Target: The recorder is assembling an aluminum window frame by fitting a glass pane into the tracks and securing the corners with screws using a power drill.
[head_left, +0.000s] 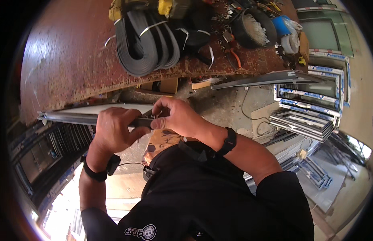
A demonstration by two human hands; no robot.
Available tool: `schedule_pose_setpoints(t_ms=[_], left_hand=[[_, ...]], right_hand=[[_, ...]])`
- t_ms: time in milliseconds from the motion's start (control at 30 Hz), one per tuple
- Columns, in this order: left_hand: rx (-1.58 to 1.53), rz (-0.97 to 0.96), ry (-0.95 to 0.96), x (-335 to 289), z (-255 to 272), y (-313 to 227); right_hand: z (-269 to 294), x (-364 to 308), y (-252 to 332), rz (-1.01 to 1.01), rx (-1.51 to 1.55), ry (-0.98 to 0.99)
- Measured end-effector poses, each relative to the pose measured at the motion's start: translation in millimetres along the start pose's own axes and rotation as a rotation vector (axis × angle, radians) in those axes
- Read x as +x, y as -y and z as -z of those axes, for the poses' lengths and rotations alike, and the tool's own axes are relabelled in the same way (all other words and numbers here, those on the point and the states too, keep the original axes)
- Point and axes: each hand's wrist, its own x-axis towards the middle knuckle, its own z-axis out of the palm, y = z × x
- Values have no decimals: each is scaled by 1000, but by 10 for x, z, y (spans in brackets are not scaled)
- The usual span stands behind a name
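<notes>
A long dark grey frame profile [80, 119] runs along the near side of the bench, with a pale strip or panel [134, 107] behind it. My left hand [114, 129] is wrapped over the profile, its thumb pointing toward my right hand. At the profile's right end, my right hand [176, 117] is closed in a pinch, fingers curled and thumb pressed in. Whether a small part is also between those fingertips is hidden.
On the worn red bench [70, 52] lie coiled black rubber strips [134, 44], a black bowl [254, 28] of small pale pieces and orange-handled pliers [235, 58]. Another dark bar [254, 81] juts past the bench edge. Window frames [306, 124] stack at right; dark frames [38, 160] stand at left.
</notes>
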Motion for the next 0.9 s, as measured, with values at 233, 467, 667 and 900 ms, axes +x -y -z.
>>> schedule_pose_setpoints(t_ms=[233, 467, 667, 900], left_hand=[[25, -62, 35, 77, -4, -3], [-30, 43, 78, 160, 11, -58], [-39, 32, 54, 230, 11, -35], [-42, 34, 69, 256, 6, -35]], right_hand=[[1336, 134, -68, 203, -773, -819], [2318, 544, -379, 278, -1290, -861], [2512, 636, -515, 288, -1302, -760], [2632, 763, -577, 347, -1325, -796]])
